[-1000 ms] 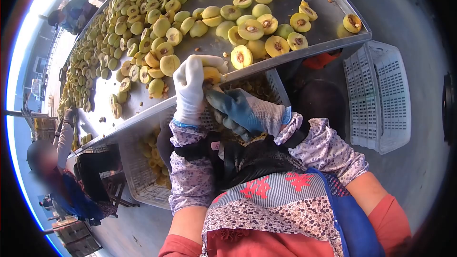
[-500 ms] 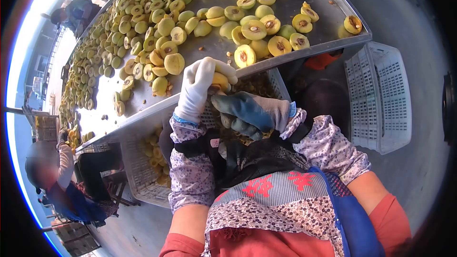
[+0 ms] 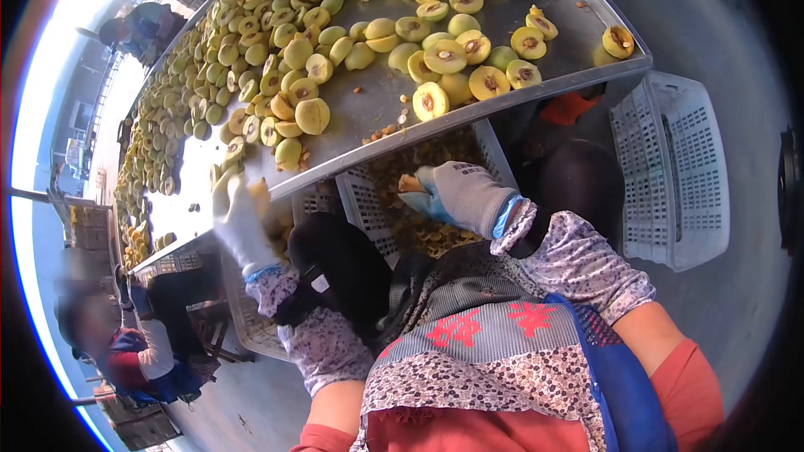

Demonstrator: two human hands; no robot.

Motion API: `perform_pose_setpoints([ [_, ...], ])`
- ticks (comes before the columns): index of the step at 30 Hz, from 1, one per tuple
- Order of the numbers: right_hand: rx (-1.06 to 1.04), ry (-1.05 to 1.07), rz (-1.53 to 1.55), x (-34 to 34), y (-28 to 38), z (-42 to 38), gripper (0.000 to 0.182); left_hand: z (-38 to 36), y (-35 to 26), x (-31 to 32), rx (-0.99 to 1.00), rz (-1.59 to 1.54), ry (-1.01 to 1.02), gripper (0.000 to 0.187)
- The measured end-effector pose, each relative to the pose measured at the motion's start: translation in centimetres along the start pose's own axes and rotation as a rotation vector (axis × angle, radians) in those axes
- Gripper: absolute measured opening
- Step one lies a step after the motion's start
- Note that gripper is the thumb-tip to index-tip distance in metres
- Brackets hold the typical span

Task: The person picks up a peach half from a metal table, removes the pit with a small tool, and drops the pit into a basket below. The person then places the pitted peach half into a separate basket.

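Note:
My left hand, in a white glove and smeared by motion, is at the table's near edge, above a crate on the left. A yellow peach half shows at its fingers, which look closed around it. My right hand, in a grey glove with blue coating, is above a crate of yellow scraps. Its fingers are closed on a small orange-brown piece, whose kind I cannot make out. Many yellow-green peach halves, some with pits or brown hollows, lie on the metal table.
The metal table has a raised rim along its near edge. White plastic crates stand on the floor at right; another crate is under the table at left. A person sits at the left, and another person is farther back.
My hands were together at the fruit and have come apart. The left has swung left with the peach half; the right has stayed above the scrap crate, now with the orange-brown piece showing.

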State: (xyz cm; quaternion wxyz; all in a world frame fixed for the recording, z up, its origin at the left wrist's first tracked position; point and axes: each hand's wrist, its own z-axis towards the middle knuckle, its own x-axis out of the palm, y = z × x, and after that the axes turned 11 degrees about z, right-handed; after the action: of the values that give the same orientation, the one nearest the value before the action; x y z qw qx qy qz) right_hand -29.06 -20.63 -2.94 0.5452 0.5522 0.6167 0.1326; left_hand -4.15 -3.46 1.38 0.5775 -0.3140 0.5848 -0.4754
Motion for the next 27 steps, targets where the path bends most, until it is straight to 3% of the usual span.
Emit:
perform_pose_setpoints([
  [1,0.004,-0.002,0.003,0.2,-0.1,-0.1,0.044,0.3,0.2,-1.1,-0.125,0.211,-0.095,0.029],
  [3,-0.056,-0.095,0.009,0.7,-0.3,0.2,0.043,-0.7,-1.2,-0.6,0.082,0.483,-0.192,0.03],
  [5,-0.038,-0.085,0.012,0.7,-0.3,0.2,0.043,-1.1,-1.7,2.5,0.352,0.285,0.044,0.031],
  [7,-0.021,-0.073,0.01,0.4,-0.5,0.6,0.043,-4.3,-4.9,7.7,0.464,0.252,0.323,0.032],
  [9,-0.025,-0.014,-0.03,0.3,-1.2,1.2,0.045,-5.1,-4.9,12.9,0.82,0.577,0.338,0.034],
  [11,0.02,-0.01,-0.058,0.5,-1.8,1.4,0.045,-4.7,-4.9,17.7,0.793,0.815,0.614,0.043],
  [13,0.066,-0.009,-0.084,0.0,-1.9,1.3,0.045,-5.7,-4.0,20.1,0.841,0.8,0.61,0.047],
  [15,0.078,0.03,-0.076,-0.8,-1.3,0.7,0.046,-5.8,-4.6,20.5,0.853,0.745,0.739,0.045],
  [18,-0.025,0.004,-0.087,-1.1,-1.6,0.4,0.046,-6.6,-4.4,20.1,0.759,0.583,0.764,0.039],
  [20,0.001,-0.007,-0.077,-0.8,-1.5,0.8,0.046,-6.7,-4.6,19.5,0.527,0.312,0.864,0.04],
  [21,0.029,-0.021,-0.063,-0.8,-1.4,0.8,0.046,-6.6,-4.8,19.0,0.53,0.312,0.862,0.04],
  [23,-0.011,-0.083,-0.017,-1.4,-1.0,0.1,0.045,-6.0,-5.3,17.4,0.111,-0.283,0.875,0.043],
  [25,-0.055,-0.14,0.026,-1.4,-0.7,-0.1,0.044,-4.3,-4.5,15.9,-0.017,-0.364,0.885,0.047],
  [27,-0.282,-0.403,0.401,-0.6,-0.9,0.9,0.046,-4.6,-5.1,14.1,-0.109,-0.491,0.886,0.044],
])
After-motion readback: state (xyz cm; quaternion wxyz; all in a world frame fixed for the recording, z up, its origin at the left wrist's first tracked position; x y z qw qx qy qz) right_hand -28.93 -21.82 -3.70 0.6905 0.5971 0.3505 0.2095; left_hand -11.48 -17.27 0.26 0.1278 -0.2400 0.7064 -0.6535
